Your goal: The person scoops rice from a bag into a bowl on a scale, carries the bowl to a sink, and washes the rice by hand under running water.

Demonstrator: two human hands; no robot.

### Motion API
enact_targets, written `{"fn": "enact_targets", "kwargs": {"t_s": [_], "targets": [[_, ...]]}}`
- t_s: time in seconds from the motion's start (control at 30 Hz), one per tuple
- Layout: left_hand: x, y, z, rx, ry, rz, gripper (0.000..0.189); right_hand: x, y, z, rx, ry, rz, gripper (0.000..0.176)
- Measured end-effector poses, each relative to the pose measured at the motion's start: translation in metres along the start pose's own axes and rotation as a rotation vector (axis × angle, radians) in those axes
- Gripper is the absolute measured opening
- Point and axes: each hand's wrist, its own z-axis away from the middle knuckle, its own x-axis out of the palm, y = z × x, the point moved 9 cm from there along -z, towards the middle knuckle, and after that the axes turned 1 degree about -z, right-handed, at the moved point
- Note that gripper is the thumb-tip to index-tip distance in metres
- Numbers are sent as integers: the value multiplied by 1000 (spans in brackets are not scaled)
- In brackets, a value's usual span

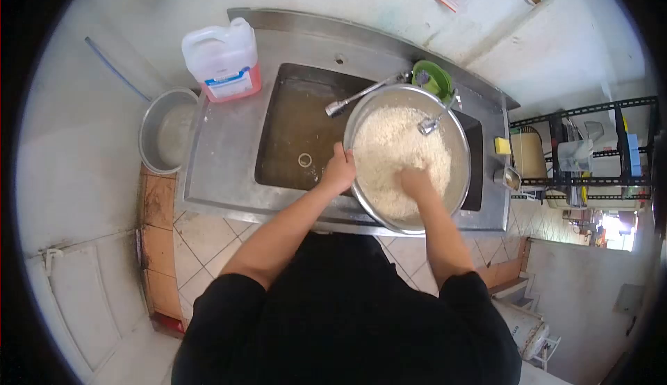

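Note:
A large round metal bowl (461, 166) rests over the right part of the steel double sink, filled with pale grains that look like rice (392, 138). On the bowl's left rim is my left hand (339, 170), its fingers closed over the edge. My right hand (415, 182) is pushed down into the grains near the bowl's front right; its fingers are buried from sight. Above the grains hangs a metal faucet spout (429, 125). A second faucet (336, 109) points over the left basin.
The left basin (285, 135) holds murky water and a ring-shaped drain part. A plastic jug (224, 62) with pink liquid stands at the back left. Behind the bowl sits a green container (432, 79). A metal pot (149, 135) is left; a yellow sponge (502, 146) and shelves (583, 149) are right.

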Motion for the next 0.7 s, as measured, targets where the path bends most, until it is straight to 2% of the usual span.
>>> {"fn": "enact_targets", "kwargs": {"t_s": [0.03,0.07,0.1,0.17,0.2,0.27,0.3,0.37,0.4,0.47,0.6,0.67,0.7], "targets": [[2,-8,-4,-7,-19,3,36,15,-15,25,-22,102,45,24],[7,-12,-11,-27,-29,23,36,-2,-25,47,103,271,-217,24],[0,-8,-14,-51,-2,36,36,-7,-20,67,271,268,-309,25],[-2,4,0,-43,-6,-15,36,-19,-50,83,-46,239,5,34],[2,0,-3,-13,18,2,38,-8,-39,90,-26,237,-10,34],[2,6,-1,-32,51,-54,38,29,-31,77,-206,-30,4,48],[0,8,4,-69,82,-100,38,31,-39,72,-211,-41,-1,48],[-2,13,10,-148,81,-167,37,63,-48,64,-73,-214,253,59],[-3,14,11,-200,80,-232,36,60,-53,56,-80,-219,236,59],[-3,12,11,-190,125,-273,37,59,-48,17,-47,-380,350,66],[-2,13,10,-118,170,-290,42,46,-17,-66,-44,-298,471,66],[-4,20,12,-147,181,-315,42,41,1,-96,-32,-16,358,64],[-5,21,12,-172,182,-328,42,39,7,-92,-36,-15,348,64]]}}
